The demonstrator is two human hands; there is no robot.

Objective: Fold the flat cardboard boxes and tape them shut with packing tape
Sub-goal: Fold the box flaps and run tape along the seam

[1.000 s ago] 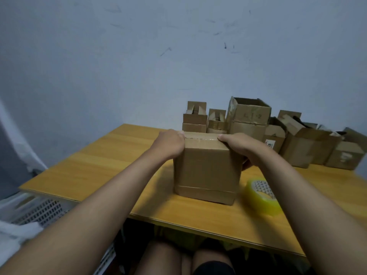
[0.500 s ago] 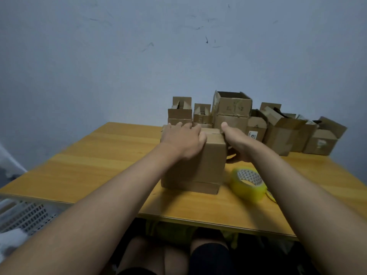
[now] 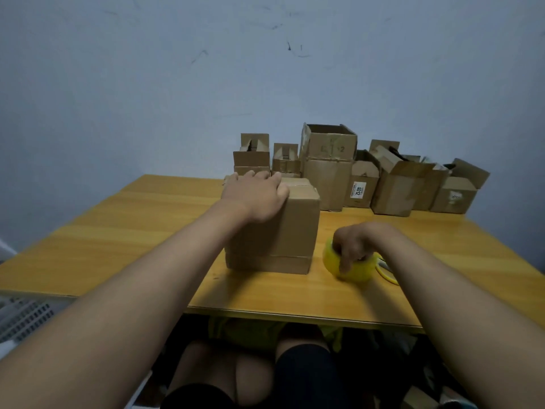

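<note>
A folded brown cardboard box (image 3: 290, 231) stands upright on the wooden table (image 3: 141, 231), its top flaps closed and a strip of tape along its bottom edge. My left hand (image 3: 256, 196) lies flat on the box's top, fingers straight, pressing the flaps down. To the right of the box lies a yellow roll of packing tape (image 3: 356, 268). My right hand (image 3: 355, 245) grips the roll from above, with fingers curled into and around it.
Several assembled cardboard boxes (image 3: 328, 166) stand in a row along the wall at the table's back right, some with open flaps. A white perforated crate (image 3: 23, 317) sits below the table's left edge. My knees show under the front edge.
My right hand has left the box's top edge and come down onto the tape roll, gripping it. My left hand stays on the box top.
</note>
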